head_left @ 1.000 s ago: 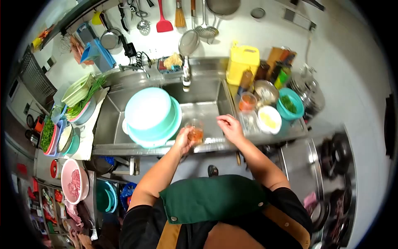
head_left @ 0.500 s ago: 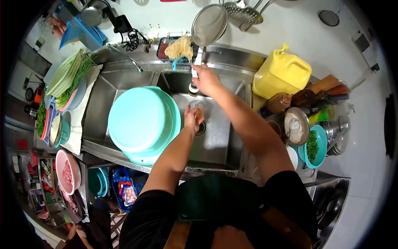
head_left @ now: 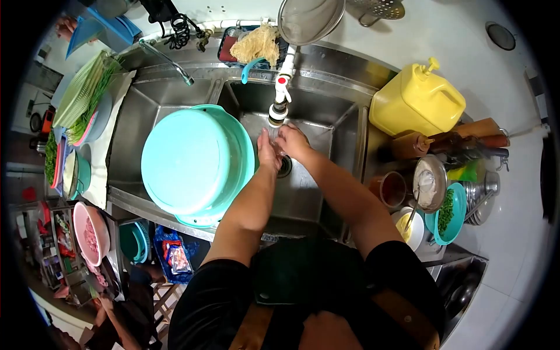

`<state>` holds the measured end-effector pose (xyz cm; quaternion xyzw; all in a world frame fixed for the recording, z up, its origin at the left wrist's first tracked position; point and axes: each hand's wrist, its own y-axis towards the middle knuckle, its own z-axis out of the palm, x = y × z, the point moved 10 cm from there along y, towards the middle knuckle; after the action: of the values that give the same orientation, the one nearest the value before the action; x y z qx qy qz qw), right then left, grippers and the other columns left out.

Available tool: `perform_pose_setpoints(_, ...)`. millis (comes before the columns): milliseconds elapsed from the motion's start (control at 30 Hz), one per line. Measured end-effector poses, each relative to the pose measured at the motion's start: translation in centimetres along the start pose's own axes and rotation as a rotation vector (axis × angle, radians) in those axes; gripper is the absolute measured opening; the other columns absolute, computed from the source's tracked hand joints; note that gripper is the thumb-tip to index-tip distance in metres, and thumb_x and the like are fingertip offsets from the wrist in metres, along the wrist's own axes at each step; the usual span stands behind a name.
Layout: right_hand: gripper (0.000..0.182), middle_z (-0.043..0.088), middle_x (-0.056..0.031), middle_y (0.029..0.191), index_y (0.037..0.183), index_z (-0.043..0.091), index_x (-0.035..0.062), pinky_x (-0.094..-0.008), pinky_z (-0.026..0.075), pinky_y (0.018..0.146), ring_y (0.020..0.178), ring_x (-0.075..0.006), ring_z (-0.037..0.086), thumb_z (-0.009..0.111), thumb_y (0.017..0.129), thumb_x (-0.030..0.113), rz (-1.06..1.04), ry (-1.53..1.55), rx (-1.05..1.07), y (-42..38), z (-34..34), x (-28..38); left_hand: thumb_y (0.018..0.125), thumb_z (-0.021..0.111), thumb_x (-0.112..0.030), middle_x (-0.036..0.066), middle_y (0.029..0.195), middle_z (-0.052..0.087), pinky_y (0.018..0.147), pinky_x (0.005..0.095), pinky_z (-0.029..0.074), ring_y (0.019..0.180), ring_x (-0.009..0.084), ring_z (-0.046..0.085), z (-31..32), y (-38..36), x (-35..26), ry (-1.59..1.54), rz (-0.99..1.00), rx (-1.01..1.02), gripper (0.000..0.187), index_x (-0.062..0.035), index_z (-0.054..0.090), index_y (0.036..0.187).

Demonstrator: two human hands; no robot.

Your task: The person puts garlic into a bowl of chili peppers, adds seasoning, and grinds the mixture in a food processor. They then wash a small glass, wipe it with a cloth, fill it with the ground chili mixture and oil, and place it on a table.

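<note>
Both hands are under the white tap (head_left: 280,96) in the right basin of the steel sink (head_left: 344,125). My left hand (head_left: 268,151) has its fingers stretched toward the tap, palm turned to the right. My right hand (head_left: 293,141) faces it, its slightly bent fingers close to the left palm. What looks like clear water shows between them, and I make out no object in either hand. Beneath them is the drain (head_left: 284,167). Large turquoise basins (head_left: 186,160), the top one upside down, sit just left of my left forearm.
A yellow jug (head_left: 411,105) stands right of the sink, near a steel bowl (head_left: 430,182) and a turquoise bowl of chopped greens (head_left: 458,213). Behind the tap hang strainers (head_left: 309,20). Left are vegetable baskets (head_left: 79,99) and a pink basin of meat (head_left: 90,233); another person's arm (head_left: 116,318) shows below.
My right hand has left the tap handle and come down beside my left hand beneath the spout. The view has shifted slightly.
</note>
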<state>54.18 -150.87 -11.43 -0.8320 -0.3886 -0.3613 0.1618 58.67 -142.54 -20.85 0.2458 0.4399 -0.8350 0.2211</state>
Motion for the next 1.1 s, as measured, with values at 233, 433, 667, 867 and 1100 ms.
perform_pose_setpoints(233, 0.021, 0.053, -0.0216, 0.092, 0.089, 0.055, -0.0022, -0.0414, 0.042, 0.075, 0.085, -0.0374, 0.051, 0.053, 0.072, 0.010, -0.052, -0.075, -0.103, 1.6, 0.3, 0.8, 0.076, 0.033, -0.068, 0.004, 0.072, 0.052, 0.042, 0.0274, 0.038, 0.055, 0.0158, 0.048, -1.0, 0.2, 1.3, -0.090, -0.230, -0.044, 0.065, -0.0104, 0.048, 0.101)
perform_pose_setpoints(433, 0.013, 0.056, -0.0062, 0.083, 0.089, 0.056, 0.0058, -0.0349, 0.043, 0.064, 0.075, -0.0236, 0.053, 0.051, 0.078, 0.012, 0.286, 0.977, -0.302, -0.1, -1.4, -6.2, 0.080, 0.052, -0.044, 0.003, 0.099, 0.053, 0.056, 0.0249, 0.043, 0.076, 0.0162, 0.052, -3.8, 5.3, 5.0, -0.051, -0.183, 0.104, 0.046, -0.0103, 0.046, 0.110)
perform_pose_setpoints(667, 0.023, 0.057, -0.0032, 0.090, 0.091, 0.056, 0.0105, -0.0341, 0.044, 0.071, 0.086, -0.0208, 0.053, 0.046, 0.083, 0.030, 0.508, 1.997, -0.171, -3.6, 0.5, -10.5, 0.081, 0.055, -0.022, 0.010, 0.105, 0.053, 0.084, 0.0382, 0.043, 0.095, 0.0254, 0.052, -3.1, 2.4, 3.7, -0.320, -0.099, 0.097, 0.035, -0.0049, 0.046, 0.110)
perform_pose_setpoints(867, 0.051, 0.053, -0.0074, 0.093, 0.100, 0.047, 0.0096, -0.0372, 0.044, 0.074, 0.093, -0.0259, 0.053, 0.041, 0.080, 0.056, 0.535, 1.947, -0.122, -3.9, -1.0, -9.2, 0.078, 0.055, -0.007, 0.011, 0.100, 0.054, 0.082, 0.0390, 0.047, 0.091, 0.0254, 0.054, -2.2, 2.9, 4.3, -0.253, -0.128, 0.121, 0.029, -0.0032, 0.047, 0.106)
perform_pose_setpoints(1100, 0.060, 0.056, -0.0094, 0.086, 0.103, 0.044, 0.0044, -0.0342, 0.048, 0.067, 0.084, -0.0255, 0.056, 0.031, 0.082, 0.059, 0.687, 1.538, -0.335, -4.7, -0.6, -12.6, 0.069, 0.048, 0.010, 0.018, 0.089, 0.056, 0.065, 0.0329, 0.049, 0.079, 0.0305, 0.058, -4.6, 0.7, 4.6, 0.348, -0.184, -0.227, 0.040, -0.0003, 0.040, 0.107)
